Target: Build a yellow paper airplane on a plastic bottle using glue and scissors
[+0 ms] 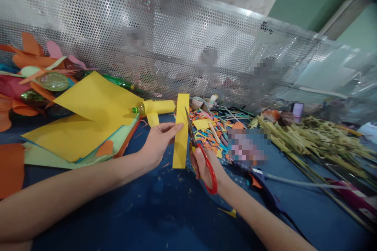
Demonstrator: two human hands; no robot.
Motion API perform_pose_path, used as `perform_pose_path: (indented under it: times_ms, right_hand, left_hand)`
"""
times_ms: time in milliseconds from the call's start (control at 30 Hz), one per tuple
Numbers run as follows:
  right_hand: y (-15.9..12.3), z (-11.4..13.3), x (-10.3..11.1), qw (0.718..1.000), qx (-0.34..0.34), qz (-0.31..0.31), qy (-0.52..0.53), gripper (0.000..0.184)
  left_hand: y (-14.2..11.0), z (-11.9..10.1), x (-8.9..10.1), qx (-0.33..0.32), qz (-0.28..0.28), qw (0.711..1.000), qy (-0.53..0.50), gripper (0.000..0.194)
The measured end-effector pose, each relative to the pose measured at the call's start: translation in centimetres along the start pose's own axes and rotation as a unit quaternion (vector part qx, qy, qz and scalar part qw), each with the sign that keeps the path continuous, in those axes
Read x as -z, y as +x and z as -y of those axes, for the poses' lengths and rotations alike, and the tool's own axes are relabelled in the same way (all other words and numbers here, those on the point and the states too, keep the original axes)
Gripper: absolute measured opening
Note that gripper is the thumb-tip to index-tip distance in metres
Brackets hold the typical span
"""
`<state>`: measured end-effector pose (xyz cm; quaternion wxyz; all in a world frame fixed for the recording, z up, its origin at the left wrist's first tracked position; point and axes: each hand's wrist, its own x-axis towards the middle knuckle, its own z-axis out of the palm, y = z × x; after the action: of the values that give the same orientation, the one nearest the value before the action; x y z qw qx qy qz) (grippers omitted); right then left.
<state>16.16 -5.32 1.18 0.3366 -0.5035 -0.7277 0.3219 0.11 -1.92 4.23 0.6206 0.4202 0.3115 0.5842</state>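
Observation:
Between thumb and fingers, my left hand (pixel 159 143) pinches a yellow paper strip (pixel 180 149), held upright above the blue table. Red-handled scissors (pixel 210 168) are in my right hand (pixel 203 164), their blades pointing up beside the strip's right edge. Whether the blades touch the paper I cannot tell. Behind my left hand lies a plastic bottle with a green cap (pixel 136 110), partly wrapped in yellow paper (pixel 160 106). Large yellow sheets (pixel 97 106) rest on pale green paper (pixel 50 159) at the left.
Colourful paper scraps (pixel 206 133) are heaped behind my right hand. To the right are a dark blue glue gun (pixel 266 188) and dried husks (pixel 312 133). Bottles with orange paper petals (pixel 38 62) stand at the far left. A perforated metal screen (pixel 176 39) closes off the back.

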Motion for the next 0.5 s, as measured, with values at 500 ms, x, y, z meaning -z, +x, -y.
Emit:
perform_pose_path:
  times_ms: [500]
  right_hand:
    - [0.6, 0.0, 0.6, 0.999, -0.008, -0.008, -0.037, 0.048]
  left_hand:
    - [1.5, -0.2, 1.2, -0.024, 0.009, 0.995, 0.093, 0.019]
